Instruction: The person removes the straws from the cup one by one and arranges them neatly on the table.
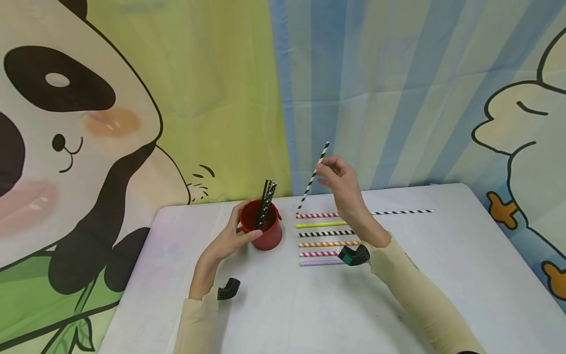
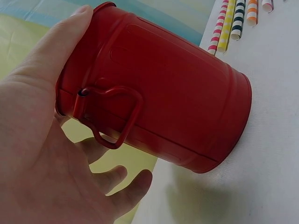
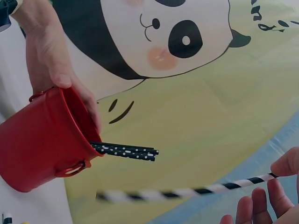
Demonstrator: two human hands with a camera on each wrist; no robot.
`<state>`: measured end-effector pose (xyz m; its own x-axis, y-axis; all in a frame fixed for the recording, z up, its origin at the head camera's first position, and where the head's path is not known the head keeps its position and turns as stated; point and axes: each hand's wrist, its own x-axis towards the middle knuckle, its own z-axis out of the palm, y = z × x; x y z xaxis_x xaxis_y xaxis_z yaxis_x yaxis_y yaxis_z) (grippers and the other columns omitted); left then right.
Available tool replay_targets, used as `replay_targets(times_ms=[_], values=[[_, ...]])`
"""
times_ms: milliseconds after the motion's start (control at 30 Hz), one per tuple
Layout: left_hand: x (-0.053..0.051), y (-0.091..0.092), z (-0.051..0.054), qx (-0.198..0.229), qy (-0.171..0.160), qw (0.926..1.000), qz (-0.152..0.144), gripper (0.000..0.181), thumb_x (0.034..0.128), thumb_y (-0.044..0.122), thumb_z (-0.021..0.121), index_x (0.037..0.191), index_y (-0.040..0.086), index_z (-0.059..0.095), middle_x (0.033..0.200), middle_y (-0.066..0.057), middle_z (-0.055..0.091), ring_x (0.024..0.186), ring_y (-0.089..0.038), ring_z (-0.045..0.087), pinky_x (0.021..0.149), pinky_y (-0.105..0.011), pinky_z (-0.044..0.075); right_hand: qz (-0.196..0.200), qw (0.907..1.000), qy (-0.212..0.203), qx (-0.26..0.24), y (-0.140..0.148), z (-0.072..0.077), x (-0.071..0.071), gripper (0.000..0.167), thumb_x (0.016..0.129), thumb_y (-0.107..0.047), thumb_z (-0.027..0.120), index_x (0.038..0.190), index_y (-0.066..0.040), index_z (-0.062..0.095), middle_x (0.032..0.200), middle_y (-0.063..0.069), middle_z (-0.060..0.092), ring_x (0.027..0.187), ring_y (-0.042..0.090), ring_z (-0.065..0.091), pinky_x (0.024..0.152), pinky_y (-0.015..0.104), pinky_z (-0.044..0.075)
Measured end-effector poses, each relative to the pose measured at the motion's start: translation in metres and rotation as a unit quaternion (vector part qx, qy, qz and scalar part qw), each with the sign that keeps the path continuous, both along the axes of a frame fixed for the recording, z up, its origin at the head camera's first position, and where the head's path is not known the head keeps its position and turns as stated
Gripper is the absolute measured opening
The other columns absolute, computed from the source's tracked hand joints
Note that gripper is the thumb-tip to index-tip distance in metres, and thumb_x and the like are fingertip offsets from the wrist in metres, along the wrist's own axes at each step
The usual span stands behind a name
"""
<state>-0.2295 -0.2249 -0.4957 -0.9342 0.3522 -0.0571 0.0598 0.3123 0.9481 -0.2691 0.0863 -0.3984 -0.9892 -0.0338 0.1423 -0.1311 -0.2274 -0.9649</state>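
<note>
My left hand (image 1: 225,243) holds a small red metal bucket (image 1: 270,239) at its rim, thumb and fingers on either side. The bucket stands upright on the table. Black straws with white dots (image 1: 267,204) lean inside it and stick out above the rim. My right hand (image 1: 347,189) pinches a black-and-white striped paper straw (image 3: 215,188) near one end, between thumb and fingertips. That straw slants in the air to the right of the bucket, apart from it, its lower end near the left end of a red-and-white straw (image 1: 316,215).
Below the red-and-white straw lie yellow (image 1: 320,225), black-and-white (image 1: 325,234), orange (image 1: 329,244), pink (image 1: 318,254) and lilac (image 1: 320,263) straws, partly hidden by my right arm. Another black-striped straw (image 1: 402,212) lies farther right. A printed curtain (image 1: 230,98) hangs behind the white table (image 1: 274,314).
</note>
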Motion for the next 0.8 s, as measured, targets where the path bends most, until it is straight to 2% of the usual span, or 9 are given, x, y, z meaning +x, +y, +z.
replay_targets(times_ms=[200,333,467,633,800], values=[[-0.001,-0.001,-0.001,0.003,0.006,1.0000,-0.003,0.086,0.0923,0.024,0.073,0.156,0.035,0.016,0.159,-0.003,0.028,0.151,-0.029,0.023,0.120,-0.063,0.025,0.000,0.9975,0.041,0.058,0.004,-0.005,0.003,0.007,0.098,-0.016,0.063,0.103,-0.012,0.060,0.105,-0.002,0.058,0.098,0.019,0.057,0.090,0.028,0.051],[-0.001,-0.002,-0.002,0.003,0.002,1.0000,-0.003,0.086,0.0924,0.025,0.073,0.155,0.037,0.016,0.159,-0.002,0.027,0.151,-0.030,0.024,0.120,-0.062,0.027,-0.004,0.9885,0.073,0.132,0.007,-0.012,0.006,0.013,0.099,-0.020,0.064,0.106,-0.009,0.060,0.106,-0.001,0.058,0.100,0.018,0.059,0.090,0.028,0.049],[-0.001,-0.001,-0.003,0.003,0.001,1.0000,-0.003,0.086,0.0924,0.024,0.073,0.155,0.038,0.016,0.159,-0.002,0.027,0.150,-0.031,0.024,0.119,-0.061,0.027,-0.006,0.9723,0.108,0.207,0.011,-0.019,0.008,0.016,0.099,-0.022,0.064,0.106,-0.008,0.060,0.106,0.004,0.060,0.102,0.019,0.059,0.094,0.038,0.049],[0.000,0.000,-0.001,0.004,0.002,1.0000,-0.004,0.086,0.0921,0.024,0.074,0.155,0.037,0.017,0.159,-0.002,0.028,0.150,-0.030,0.025,0.119,-0.062,0.027,0.007,0.9495,0.144,0.279,0.017,-0.026,0.009,0.010,0.096,-0.017,0.065,0.102,-0.010,0.061,0.103,0.006,0.061,0.102,0.023,0.059,0.095,0.049,0.048],[0.000,-0.001,0.000,0.003,0.004,1.0000,-0.007,0.086,0.0923,0.025,0.073,0.156,0.035,0.016,0.159,-0.004,0.027,0.150,-0.031,0.024,0.119,-0.063,0.027,0.034,0.9185,0.178,0.351,0.022,-0.034,0.008,0.005,0.094,-0.015,0.064,0.097,-0.016,0.060,0.101,0.001,0.060,0.100,0.022,0.058,0.093,0.047,0.050]])
